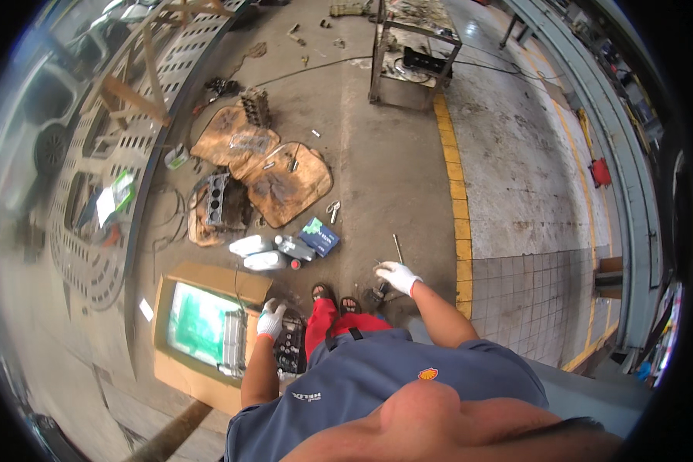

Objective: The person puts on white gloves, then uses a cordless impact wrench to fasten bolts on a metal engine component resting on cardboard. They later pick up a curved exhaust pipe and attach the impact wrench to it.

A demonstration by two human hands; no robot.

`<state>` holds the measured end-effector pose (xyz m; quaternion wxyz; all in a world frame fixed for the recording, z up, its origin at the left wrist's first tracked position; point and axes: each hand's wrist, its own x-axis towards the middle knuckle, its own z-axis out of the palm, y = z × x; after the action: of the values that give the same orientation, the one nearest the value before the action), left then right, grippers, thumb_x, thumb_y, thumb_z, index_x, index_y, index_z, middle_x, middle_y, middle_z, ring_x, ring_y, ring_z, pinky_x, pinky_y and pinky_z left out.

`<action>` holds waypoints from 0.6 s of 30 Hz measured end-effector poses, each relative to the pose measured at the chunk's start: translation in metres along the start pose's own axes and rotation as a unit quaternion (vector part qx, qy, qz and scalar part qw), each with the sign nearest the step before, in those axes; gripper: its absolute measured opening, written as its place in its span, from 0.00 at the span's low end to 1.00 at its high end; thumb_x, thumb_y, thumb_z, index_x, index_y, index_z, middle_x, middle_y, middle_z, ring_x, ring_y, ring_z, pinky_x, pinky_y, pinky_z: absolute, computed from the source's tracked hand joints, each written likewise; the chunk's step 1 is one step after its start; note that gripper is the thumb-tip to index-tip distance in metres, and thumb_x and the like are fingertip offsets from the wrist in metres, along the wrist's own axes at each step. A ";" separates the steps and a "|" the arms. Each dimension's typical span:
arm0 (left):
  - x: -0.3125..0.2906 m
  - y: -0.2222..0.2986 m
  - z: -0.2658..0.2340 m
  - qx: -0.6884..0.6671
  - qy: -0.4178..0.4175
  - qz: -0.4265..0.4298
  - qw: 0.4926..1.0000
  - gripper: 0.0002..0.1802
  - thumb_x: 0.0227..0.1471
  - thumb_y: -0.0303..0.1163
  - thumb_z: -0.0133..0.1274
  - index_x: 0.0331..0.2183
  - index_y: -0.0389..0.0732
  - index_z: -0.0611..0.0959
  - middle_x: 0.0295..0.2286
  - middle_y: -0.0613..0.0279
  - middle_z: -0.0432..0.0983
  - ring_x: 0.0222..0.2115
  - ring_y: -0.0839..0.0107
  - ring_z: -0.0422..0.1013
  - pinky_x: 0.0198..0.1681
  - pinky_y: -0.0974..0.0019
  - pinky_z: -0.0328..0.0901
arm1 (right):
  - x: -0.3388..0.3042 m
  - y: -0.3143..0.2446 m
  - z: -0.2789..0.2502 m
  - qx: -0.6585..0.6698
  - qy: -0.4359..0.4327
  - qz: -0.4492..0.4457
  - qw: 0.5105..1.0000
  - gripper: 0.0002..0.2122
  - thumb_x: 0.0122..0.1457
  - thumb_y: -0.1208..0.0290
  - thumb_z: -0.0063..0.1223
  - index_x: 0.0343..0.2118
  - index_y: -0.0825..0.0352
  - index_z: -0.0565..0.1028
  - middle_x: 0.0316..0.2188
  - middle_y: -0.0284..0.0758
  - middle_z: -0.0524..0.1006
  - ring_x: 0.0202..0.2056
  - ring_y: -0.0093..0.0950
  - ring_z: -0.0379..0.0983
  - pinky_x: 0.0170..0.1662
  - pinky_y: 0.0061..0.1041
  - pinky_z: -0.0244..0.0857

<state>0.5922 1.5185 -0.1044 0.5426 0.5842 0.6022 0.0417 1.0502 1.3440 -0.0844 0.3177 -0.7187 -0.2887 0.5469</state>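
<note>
My left hand [270, 319], in a white glove, rests between the open cardboard box and a dark engine part [290, 344]. Its fingers look loosely bent and apart, with nothing plainly held. Inside the box, a silver ribbed metal part [233, 344] lies beside a green-and-white wrapped sheet [196, 323]. My right hand [400, 277], also gloved in white, is held out to the right with its fingertips pinched together. Something thin seems to be at those fingertips, too small to name. Just beyond it is a long-handled metal tool [397, 248]; a dark part [376, 296] sits below the hand.
Ahead lie bottles [266, 260], a blue box [319, 236] and scissors-like metal pieces [333, 211]. An engine block [225, 202] stands by stained cardboard [289, 185]. A metal cart [413, 65] is farther off. The cardboard box [263, 286] is at my left; a yellow line [458, 200] runs right.
</note>
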 end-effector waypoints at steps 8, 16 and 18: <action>0.162 -0.123 -0.026 0.242 -0.167 -0.182 0.938 0.34 0.59 0.49 0.58 0.62 0.45 0.79 0.54 0.44 0.79 0.62 0.44 0.69 0.64 0.51 0.65 | -0.012 0.137 -0.091 -0.295 0.132 0.084 0.943 0.14 0.62 0.63 0.58 0.43 0.67 0.83 0.40 0.47 0.84 0.40 0.44 0.83 0.46 0.40 0.76; 0.269 0.022 -0.018 0.192 -0.143 -0.023 0.971 0.36 0.59 0.50 0.54 0.60 0.32 0.77 0.53 0.40 0.79 0.55 0.49 0.76 0.56 0.48 0.70 | -0.028 0.212 -0.085 0.206 -0.069 0.318 0.923 0.13 0.67 0.63 0.40 0.44 0.63 0.76 0.37 0.46 0.75 0.41 0.45 0.74 0.45 0.40 0.69; 0.292 0.089 -0.018 0.201 -0.110 -0.076 0.970 0.37 0.60 0.51 0.53 0.61 0.33 0.77 0.55 0.40 0.79 0.57 0.48 0.74 0.60 0.50 0.66 | -0.001 0.182 -0.070 0.047 -0.120 0.288 0.949 0.13 0.67 0.64 0.39 0.45 0.63 0.75 0.35 0.44 0.75 0.40 0.44 0.74 0.44 0.39 0.69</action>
<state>0.7171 1.7754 -0.2128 0.4786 0.6347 0.5775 -0.1860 1.1303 1.2181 -0.2099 0.1431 -0.6845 -0.0790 0.7105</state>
